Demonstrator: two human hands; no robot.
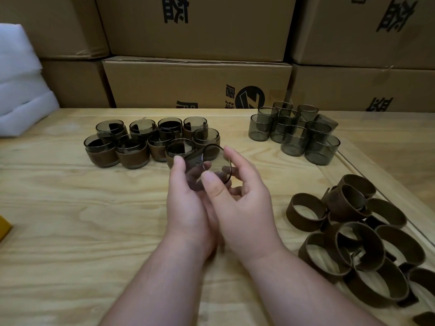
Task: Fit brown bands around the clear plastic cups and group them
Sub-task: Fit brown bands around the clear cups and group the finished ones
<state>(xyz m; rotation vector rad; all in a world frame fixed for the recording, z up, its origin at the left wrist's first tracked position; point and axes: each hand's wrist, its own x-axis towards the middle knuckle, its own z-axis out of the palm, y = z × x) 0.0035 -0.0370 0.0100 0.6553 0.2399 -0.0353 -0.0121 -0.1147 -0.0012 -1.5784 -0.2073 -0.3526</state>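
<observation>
1. Fingers of both hands hold one clear cup (207, 168) in the air, tipped on its side. The left hand (186, 196) grips it from below and the right hand (237, 196) pinches its rim.
2. This cup has no band on it yet, so I think the banding step is just starting.
3. Next, one hand needs to pick a brown band (306, 211) from the pile on the right.
4. Finished cups (131, 151) sit together at the back of the tabletop (70, 220). Bare cups (294, 132) wait near the boxes (195, 83).
</observation>
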